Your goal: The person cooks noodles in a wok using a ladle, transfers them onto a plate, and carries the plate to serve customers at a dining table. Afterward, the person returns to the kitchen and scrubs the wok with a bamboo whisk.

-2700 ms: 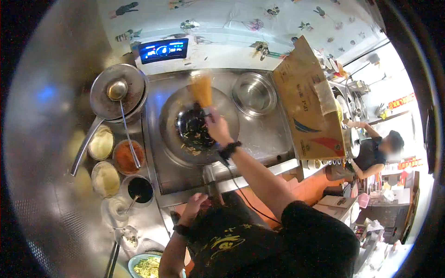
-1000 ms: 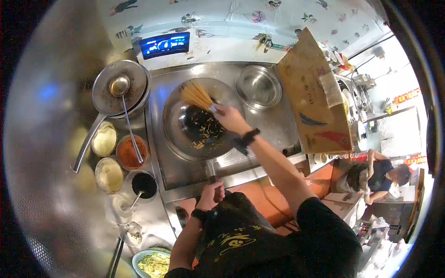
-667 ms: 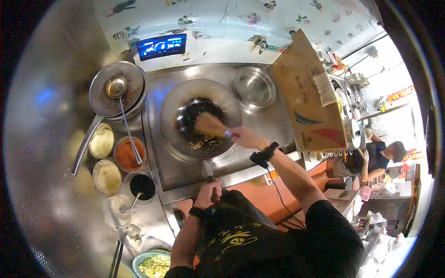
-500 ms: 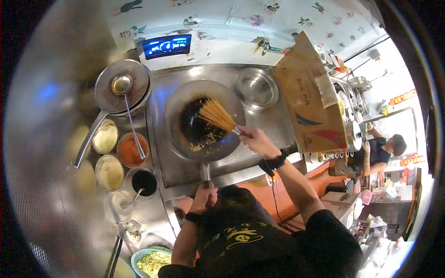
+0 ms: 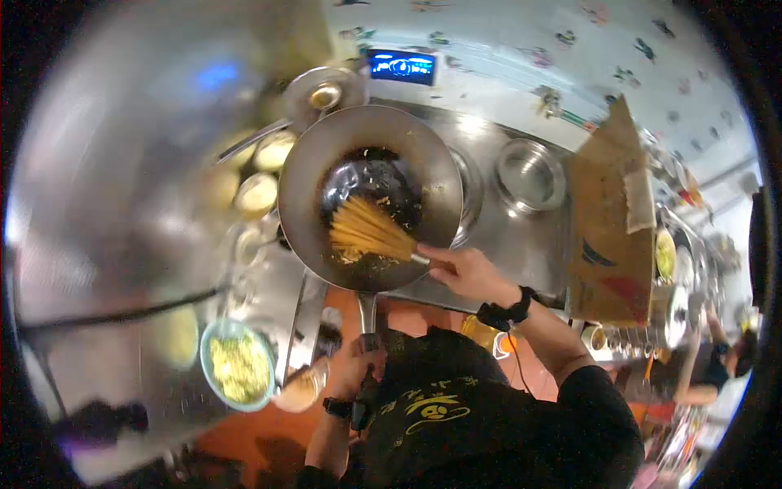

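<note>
My left hand is closed around the handle of a wok, which is raised off the stove and overlaps the containers on the left. In my right hand is a bamboo wok brush, gripped by its bound end. The bristles rest against the lower inside of the wok, among small food scraps. Dark, wet residue covers the middle of the wok. Behind its right edge, part of a round metal ring shows on the stovetop.
A steel pot stands on the stove beside a cardboard sheet. Up left lies a strainer with a ladle, near seasoning containers. A pale blue bowl holds shredded food. Another person is at far right, blurred.
My left hand has lifted the wok off the stove, nearer to me. The brush has swept toward the wok's near side, gathering scraps. My head view has swung left.
</note>
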The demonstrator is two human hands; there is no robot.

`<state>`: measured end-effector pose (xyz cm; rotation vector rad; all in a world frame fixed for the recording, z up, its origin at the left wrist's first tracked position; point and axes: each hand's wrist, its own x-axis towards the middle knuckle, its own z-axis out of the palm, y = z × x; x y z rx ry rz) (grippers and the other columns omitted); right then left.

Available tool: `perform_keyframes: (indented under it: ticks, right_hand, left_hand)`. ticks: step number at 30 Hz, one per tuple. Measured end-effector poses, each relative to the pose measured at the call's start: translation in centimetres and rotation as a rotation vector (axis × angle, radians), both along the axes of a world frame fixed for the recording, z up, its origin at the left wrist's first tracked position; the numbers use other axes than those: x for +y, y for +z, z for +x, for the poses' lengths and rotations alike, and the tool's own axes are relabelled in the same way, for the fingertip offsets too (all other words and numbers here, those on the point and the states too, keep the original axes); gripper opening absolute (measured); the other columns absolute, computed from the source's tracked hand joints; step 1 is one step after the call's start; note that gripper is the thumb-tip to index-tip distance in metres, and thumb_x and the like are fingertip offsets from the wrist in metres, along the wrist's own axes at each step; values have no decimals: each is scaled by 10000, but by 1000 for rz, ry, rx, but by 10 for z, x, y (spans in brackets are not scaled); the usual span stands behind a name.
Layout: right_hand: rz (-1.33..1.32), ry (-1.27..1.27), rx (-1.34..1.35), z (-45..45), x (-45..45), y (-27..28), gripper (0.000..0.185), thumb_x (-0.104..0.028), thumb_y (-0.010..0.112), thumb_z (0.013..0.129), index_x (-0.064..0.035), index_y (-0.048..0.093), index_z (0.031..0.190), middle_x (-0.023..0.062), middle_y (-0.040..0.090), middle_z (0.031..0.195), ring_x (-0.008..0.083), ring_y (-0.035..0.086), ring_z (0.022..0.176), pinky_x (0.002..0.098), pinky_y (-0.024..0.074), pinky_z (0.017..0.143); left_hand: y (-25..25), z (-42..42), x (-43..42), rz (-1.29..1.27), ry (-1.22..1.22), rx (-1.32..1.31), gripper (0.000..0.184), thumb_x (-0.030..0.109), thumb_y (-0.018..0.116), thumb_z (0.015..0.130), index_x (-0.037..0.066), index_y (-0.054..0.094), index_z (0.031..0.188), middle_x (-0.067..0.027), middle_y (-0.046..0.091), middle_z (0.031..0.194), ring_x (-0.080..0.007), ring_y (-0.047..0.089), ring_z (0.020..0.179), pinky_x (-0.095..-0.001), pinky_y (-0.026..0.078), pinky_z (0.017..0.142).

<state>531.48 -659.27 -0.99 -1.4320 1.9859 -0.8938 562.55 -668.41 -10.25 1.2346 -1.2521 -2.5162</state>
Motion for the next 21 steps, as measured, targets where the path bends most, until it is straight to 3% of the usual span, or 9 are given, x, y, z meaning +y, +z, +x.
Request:
perform_keyframes:
  ticks: [2, 5, 7, 8, 12, 14, 15, 17, 21]
  right_hand:
    - [-59, 75, 19, 5, 9, 27, 545, -99, 676, 901, -148, 558, 1431, 159, 714, 960, 290, 692, 798, 355, 540, 762]
    - [-243, 177, 162, 25, 5, 45, 519, -96, 678, 887, -172, 597, 1393, 140, 680, 890, 322, 666, 765, 390, 528, 718]
    - [-320, 241, 274, 45, -13, 53, 508, -94, 677, 883, -180, 608, 1379, 133, 660, 863, 328, 653, 745, 403, 521, 697]
    - [-503, 246, 251, 66, -24, 56, 494, -105, 682, 878, -181, 619, 1362, 131, 635, 830, 337, 636, 720, 428, 505, 665]
    - [-438, 455, 417, 155, -39, 21, 559, -115, 631, 903, -206, 531, 1445, 161, 640, 865, 376, 626, 682, 483, 519, 625]
    - [-384, 658, 550, 194, -26, -28, 546, -106, 618, 900, -195, 543, 1434, 183, 631, 847, 397, 637, 693, 516, 533, 650]
    - [-396, 763, 347, 215, -18, -40, 539, -116, 639, 889, -188, 561, 1417, 168, 619, 829, 387, 639, 699, 512, 535, 659]
    - [-350, 912, 268, 263, -5, -13, 527, -119, 649, 886, -181, 573, 1404, 156, 617, 831, 384, 636, 694, 498, 539, 656]
    - [-637, 949, 223, 388, -8, 12, 501, -95, 631, 892, -175, 587, 1385, 141, 564, 782, 377, 613, 645, 473, 521, 577]
  left_hand:
    - [11, 24, 43, -163, 86, -24, 95, -10, 649, 842, 26, 569, 805, -63, 558, 589, -173, 520, 430, -313, 421, 423]
    - [59, 53, 112, -117, 286, -2, 99, -10, 644, 846, 25, 561, 805, -51, 531, 571, -160, 510, 430, -299, 423, 426]
    - [70, 69, 150, -109, 390, -146, 122, -11, 648, 841, 34, 542, 799, -47, 513, 573, -152, 500, 428, -285, 426, 428]
    - [70, 83, 169, -121, 431, -147, 124, -12, 651, 841, 35, 539, 813, -47, 516, 582, -153, 502, 429, -284, 426, 428]
    - [71, 128, 262, -112, 739, -117, 145, -25, 640, 844, 29, 518, 901, -49, 525, 594, -156, 508, 430, -296, 452, 423]
    - [36, 153, 278, -108, 894, -63, 154, -43, 620, 832, 24, 505, 908, -52, 522, 583, -159, 520, 429, -307, 470, 415]
    - [37, 164, 293, -122, 974, -82, 157, -46, 618, 828, 27, 499, 900, -53, 521, 582, -161, 521, 427, -308, 468, 413]
    - [39, 188, 328, -129, 1109, -133, 163, -50, 612, 820, 32, 487, 886, -55, 520, 578, -163, 524, 424, -308, 462, 407]
    - [41, 230, 393, -97, 1352, -135, 162, -41, 601, 814, 36, 464, 856, -68, 518, 559, -170, 504, 398, -306, 436, 378]
